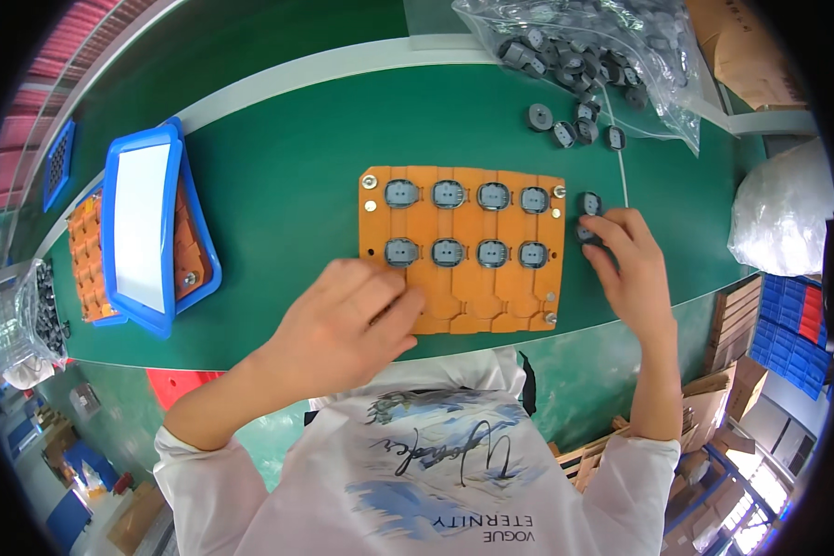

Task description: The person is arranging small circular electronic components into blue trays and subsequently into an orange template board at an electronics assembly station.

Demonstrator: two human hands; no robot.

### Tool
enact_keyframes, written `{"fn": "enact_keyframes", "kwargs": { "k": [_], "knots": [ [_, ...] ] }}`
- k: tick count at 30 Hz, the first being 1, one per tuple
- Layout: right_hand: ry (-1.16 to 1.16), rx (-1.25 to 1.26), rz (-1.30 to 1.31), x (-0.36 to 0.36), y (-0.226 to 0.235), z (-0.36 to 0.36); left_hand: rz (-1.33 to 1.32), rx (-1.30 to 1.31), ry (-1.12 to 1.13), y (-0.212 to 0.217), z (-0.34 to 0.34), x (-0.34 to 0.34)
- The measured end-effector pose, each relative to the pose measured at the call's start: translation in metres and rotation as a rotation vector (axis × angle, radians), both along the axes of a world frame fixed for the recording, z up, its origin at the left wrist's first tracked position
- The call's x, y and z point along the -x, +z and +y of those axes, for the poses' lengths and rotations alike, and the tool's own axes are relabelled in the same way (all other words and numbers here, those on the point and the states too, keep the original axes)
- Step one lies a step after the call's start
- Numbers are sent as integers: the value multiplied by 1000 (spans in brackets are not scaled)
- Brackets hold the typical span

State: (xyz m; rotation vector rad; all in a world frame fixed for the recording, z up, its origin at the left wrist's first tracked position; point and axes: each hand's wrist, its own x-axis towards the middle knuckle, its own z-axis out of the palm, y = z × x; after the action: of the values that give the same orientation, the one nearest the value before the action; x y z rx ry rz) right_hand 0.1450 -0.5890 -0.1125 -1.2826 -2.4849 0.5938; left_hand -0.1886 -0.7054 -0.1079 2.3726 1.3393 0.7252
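An orange fixture plate (463, 301) lies in front of me on the green table. Two rows of its recesses hold round grey plastic parts (448, 252); the nearest row shows bare recesses toward the right. Over the plate's near left corner is my left hand (347, 310), its fingers curled together, and whatever they hold is hidden. To the right of the plate, my right hand (632, 264) has its fingertips on a small dark grey plastic part (585, 234). A similar part (589, 202) sits just beyond it.
A clear plastic bag (653, 69) of dark grey parts lies open at the far right, with several loose parts (563, 134) before it. Blue-rimmed trays (171, 232) stand at the left, over another orange plate (88, 259). The table's near edge curves along my body.
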Motion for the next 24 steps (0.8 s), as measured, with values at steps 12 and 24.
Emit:
{"fn": "enact_keyframes", "kwargs": {
  "k": [12, 24],
  "knots": [
    [196, -32, 202, 51, 29, -42, -93, 91, -204, -7, 6, 8],
    [546, -34, 228, 100, -18, -41, -157, 156, -70, -6, 4, 0]
  ]
}}
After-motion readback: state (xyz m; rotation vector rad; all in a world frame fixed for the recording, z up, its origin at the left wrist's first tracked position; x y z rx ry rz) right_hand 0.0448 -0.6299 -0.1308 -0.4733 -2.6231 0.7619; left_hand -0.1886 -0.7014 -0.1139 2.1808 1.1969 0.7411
